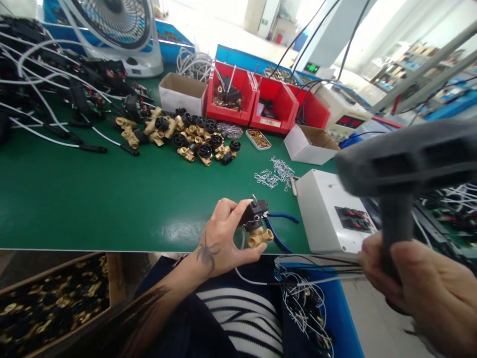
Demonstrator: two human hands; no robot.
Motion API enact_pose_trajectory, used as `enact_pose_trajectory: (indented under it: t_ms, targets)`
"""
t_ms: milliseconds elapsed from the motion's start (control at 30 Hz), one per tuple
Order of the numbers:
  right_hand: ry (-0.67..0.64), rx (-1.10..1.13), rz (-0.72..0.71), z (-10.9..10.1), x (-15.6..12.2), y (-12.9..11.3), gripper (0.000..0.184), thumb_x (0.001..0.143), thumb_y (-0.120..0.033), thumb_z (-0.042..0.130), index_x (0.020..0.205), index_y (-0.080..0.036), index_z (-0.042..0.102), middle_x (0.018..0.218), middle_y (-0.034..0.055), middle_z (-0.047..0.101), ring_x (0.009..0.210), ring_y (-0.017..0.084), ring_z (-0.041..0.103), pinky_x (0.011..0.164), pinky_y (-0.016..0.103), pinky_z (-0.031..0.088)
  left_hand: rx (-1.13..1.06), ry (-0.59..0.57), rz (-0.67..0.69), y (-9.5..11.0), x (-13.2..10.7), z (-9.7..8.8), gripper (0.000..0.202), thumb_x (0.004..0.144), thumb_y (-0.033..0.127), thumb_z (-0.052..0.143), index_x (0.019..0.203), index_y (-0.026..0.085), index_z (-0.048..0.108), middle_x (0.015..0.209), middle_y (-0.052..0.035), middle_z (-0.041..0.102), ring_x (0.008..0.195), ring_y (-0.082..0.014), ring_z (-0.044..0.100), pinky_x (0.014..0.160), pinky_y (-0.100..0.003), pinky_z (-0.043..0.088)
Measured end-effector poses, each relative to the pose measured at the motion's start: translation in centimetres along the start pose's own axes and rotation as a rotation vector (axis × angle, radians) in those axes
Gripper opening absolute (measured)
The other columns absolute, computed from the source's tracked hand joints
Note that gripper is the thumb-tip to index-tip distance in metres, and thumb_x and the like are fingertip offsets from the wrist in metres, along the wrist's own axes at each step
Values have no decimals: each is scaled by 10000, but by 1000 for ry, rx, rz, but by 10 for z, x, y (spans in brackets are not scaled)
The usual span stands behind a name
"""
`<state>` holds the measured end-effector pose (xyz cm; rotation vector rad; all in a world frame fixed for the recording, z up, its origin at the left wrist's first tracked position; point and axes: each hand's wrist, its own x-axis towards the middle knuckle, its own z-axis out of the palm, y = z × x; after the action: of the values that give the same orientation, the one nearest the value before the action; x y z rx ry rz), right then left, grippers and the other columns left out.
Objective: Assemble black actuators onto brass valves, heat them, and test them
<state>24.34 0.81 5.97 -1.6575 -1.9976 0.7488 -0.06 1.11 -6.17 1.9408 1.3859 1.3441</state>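
My left hand (223, 233) is closed on a brass valve (257, 237) with a black plastic housing on top, fingers on the housing and thumb under the brass body. A thin white cable (251, 282) runs below it. Just behind lie pliers (278, 233) with blue handles, their jaws hidden by the valve. At the right, close to the camera, my right hand (421, 283) wraps round the grip of a dark grey pistol-grip tool (402, 159). The tool is raised, blurred and cut off by the frame edge, so its exact kind is unclear.
Brass valves (190, 132) with black caps are heaped on the green table (112, 199). Loose metal clips (276, 171) lie near a white box (328, 214). Red bins (231, 109) and a fan (115, 25) stand behind. A blue crate (346, 318) sits below the edge.
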Motion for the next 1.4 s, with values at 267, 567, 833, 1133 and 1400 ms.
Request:
enact_pose_trajectory:
  t_ms: [267, 567, 833, 1133, 1400]
  targets:
    - [-202, -177, -54, 1, 7, -2, 554, 915, -660, 405, 593, -223, 515, 476, 6, 500, 404, 135, 457, 383, 262, 352, -4, 3, 1, -1, 0, 1, 691, 708, 363, 737, 1313, 158, 472, 991, -56, 480, 879, -194, 508, 777, -343, 530]
    - [-325, -148, -2, 14, 8, -1, 505, 892, -638, 458, 673, -195, 565, 549, -2, 513, 483, 133, 474, 440, 245, 377, -39, 1, -32, -1, 0, 0, 696, 708, 347, 748, 1317, 171, 462, 1015, -59, 488, 914, -200, 525, 818, -366, 537]
    - [-388, 144, -73, 46, 40, -14, 511, 766, -417, 737, 1217, -200, 632, 649, -45, 526, 548, 121, 490, 513, 229, 434, -158, 56, -128, 0, -7, 8, 479, 683, 316, 782, 1044, 220, 482, 1080, -50, 526, 1000, -219, 576, 856, -411, 548]
    - [-506, 218, -196, 61, 62, -5, 454, 798, -379, 730, 1194, -172, 650, 1051, 41, 702, 943, 207, 653, 856, 308, 532, -169, 46, -166, 3, -10, 5, 453, 694, 314, 776, 1047, 239, 502, 1066, -32, 544, 990, -220, 601, 853, -431, 566]
    - [-546, 282, -183, 60, 66, -5, 463, 798, -345, 732, 1217, -171, 643, 997, 36, 680, 893, 185, 635, 824, 306, 530, -179, 31, -198, 7, -6, 3, 400, 671, 262, 784, 965, 212, 518, 1109, -61, 540, 1012, -225, 581, 862, -452, 570]
